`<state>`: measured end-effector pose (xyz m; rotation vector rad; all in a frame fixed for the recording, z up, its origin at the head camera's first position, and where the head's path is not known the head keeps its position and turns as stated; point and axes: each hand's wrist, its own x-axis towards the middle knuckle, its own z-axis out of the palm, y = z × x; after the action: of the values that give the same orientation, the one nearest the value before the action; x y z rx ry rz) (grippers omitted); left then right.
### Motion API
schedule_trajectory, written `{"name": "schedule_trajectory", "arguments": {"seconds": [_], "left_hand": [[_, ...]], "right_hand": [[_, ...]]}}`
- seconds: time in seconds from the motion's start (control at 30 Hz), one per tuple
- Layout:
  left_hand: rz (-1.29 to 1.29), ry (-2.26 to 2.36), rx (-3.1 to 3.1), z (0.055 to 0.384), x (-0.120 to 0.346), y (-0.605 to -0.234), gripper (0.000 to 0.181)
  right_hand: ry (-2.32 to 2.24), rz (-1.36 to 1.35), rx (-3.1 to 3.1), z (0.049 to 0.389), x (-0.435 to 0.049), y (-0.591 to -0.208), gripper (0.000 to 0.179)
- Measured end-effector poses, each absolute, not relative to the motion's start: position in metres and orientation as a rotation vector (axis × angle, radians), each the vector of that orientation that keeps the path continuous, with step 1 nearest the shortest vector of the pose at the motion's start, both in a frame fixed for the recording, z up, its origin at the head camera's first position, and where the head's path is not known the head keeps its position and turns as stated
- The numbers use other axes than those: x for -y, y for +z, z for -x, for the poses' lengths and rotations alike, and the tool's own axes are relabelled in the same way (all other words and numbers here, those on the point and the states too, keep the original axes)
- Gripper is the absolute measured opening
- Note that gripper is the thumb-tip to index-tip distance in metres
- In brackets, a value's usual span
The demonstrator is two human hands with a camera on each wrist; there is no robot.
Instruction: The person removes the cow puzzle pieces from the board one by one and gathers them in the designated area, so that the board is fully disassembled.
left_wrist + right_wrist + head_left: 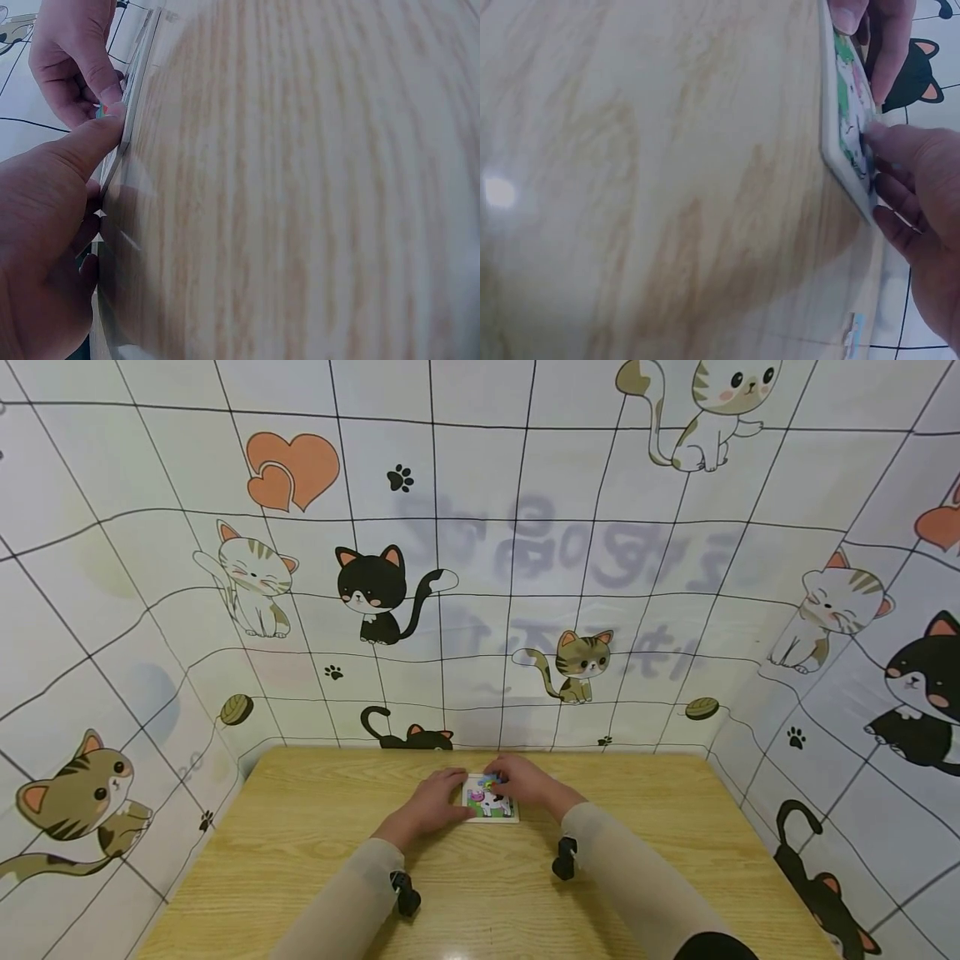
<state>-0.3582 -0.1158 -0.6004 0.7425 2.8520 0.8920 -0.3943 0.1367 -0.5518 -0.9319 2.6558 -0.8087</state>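
A small square jigsaw puzzle in a pale frame lies near the table's far edge, its picture showing a black-and-white cow and a pink pig on green. My left hand holds the frame's left side, with the thumb at the near corner and the fingers farther along. From the right, my right hand reaches over the puzzle's upper part, its fingertips pinching a small colourful puzzle piece at the surface. In the right wrist view, the right thumb overlaps the picture while the other fingers curl beyond it.
The wood-grain table ends just beyond the puzzle, against a white sheet printed with cats and grid lines. Similar sheet hangs on both sides. A small light-blue strip shows by the table edge in the right wrist view.
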Motion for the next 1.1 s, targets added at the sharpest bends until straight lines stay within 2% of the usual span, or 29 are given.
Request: {"name": "schedule_trajectory", "arguments": {"seconds": [0.33, 1.1], "left_hand": [[-0.745, 0.884, -2.854, 0.352, 0.113, -0.59, 0.08], [-0.672, 0.837, -2.844, 0.352, 0.111, -0.588, 0.08]], "right_hand": [[-0.843, 0.983, -2.785, 0.392, -0.144, -0.558, 0.029], [-0.942, 0.984, -2.79, 0.385, -0.173, -0.538, 0.03]]}}
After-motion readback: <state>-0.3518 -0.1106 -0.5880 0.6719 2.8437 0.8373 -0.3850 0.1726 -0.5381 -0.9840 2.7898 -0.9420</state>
